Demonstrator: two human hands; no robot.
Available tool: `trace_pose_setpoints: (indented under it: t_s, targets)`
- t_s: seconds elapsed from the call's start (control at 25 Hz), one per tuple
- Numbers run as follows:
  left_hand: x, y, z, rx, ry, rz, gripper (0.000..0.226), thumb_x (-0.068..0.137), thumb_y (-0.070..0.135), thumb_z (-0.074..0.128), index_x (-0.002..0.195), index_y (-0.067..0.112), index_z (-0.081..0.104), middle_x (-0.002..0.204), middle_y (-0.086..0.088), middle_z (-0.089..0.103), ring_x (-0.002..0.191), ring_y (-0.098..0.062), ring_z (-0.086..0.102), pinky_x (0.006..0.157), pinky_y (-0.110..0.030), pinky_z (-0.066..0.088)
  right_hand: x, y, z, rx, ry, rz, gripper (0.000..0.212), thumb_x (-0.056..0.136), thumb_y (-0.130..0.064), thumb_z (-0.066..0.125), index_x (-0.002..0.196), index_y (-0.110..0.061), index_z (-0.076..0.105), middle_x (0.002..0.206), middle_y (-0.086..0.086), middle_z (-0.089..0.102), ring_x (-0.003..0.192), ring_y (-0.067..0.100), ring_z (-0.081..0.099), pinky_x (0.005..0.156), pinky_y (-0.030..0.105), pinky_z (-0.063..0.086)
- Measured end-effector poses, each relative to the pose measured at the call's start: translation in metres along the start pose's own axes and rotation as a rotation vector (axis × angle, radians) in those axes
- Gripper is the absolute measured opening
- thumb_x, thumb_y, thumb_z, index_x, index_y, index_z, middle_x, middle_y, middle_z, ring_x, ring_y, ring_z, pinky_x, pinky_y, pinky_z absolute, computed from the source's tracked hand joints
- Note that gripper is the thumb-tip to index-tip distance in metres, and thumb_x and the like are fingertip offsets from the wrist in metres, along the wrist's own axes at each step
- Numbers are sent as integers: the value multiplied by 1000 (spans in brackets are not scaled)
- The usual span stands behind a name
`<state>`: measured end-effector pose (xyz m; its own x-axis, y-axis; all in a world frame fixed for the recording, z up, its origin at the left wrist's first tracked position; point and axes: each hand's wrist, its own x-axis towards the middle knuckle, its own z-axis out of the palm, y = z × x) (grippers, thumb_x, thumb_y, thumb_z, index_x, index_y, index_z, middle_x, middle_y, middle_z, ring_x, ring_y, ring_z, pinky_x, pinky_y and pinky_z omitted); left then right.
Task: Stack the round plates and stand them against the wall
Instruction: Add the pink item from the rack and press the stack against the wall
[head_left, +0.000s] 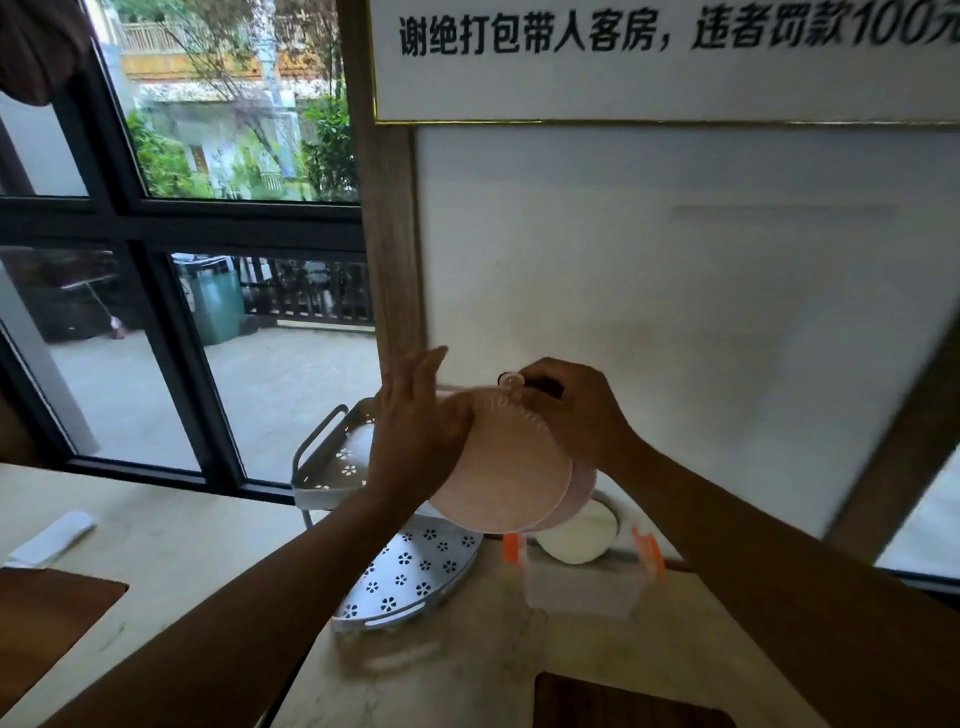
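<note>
Both hands hold the pink round plates (501, 467) up in the air, tilted on edge in front of the white wall (675, 291). The left hand (415, 426) presses flat against the left side of the stack, fingers stretched upward. The right hand (571, 410) is closed over the top right rim, fingers curled behind it. Two plates show, the rear one peeking out at the lower right of the front one; whether more sit between them cannot be told. The stack hangs clear of the surface (498, 654), above its far edge by the wall. Just below the plates a white bowl (579, 535) sits in a clear container with orange clips (587, 582) at that far edge. Left of it stands a white two-tier rack (410, 577) with flower-shaped holes, near the corner where the wall meets the window (182, 234). A folded white cloth (52, 538) lies well apart at the left edge
</note>
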<state>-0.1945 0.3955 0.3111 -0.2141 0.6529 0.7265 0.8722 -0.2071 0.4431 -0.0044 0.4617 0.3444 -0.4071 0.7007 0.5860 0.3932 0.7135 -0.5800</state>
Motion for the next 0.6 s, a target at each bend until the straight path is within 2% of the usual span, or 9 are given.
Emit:
trace_pose_setpoints:
  t_s: [0.08,0.16,0.32,0.44,0.6]
  targets:
    - [-3,17,16,-69,-189,73,36,94,30,51,127,18,51,128,-11,57,112,-26,56,91,-38,44,-19,12,-11,-30,-36,25,11,85,-25,71,90,-17,75,86,-2,74,81,10,66,77,24,48]
    - [-11,28,33,-18,-268,162,26,97,23,47,116,14,63,112,-12,67,99,-27,62,83,-31,42,-35,25,-18,-52,-30,54,12,84,-26,72,90,-17,76,87,-1,75,81,12,66,77,23,47]
    - [-31,56,72,-85,-312,132,29,99,30,42,112,18,65,99,-11,70,87,-26,63,74,-32,43,-59,55,-30,-41,36,134,14,84,-31,72,89,-19,79,86,-2,77,79,9,68,73,14,45]
    - [-40,66,103,-111,-342,126,27,100,28,41,107,15,64,93,-13,67,84,-29,61,73,-38,47,-69,75,-34,-54,72,159,15,86,-35,70,87,-23,79,83,-3,78,77,6,67,71,18,46]
    - [-47,70,140,-107,-363,104,24,99,19,42,103,11,64,86,-16,63,81,-33,57,69,-43,47,-77,109,-31,-145,77,151,18,90,-33,64,90,-23,80,79,4,76,75,15,66,71,24,44]
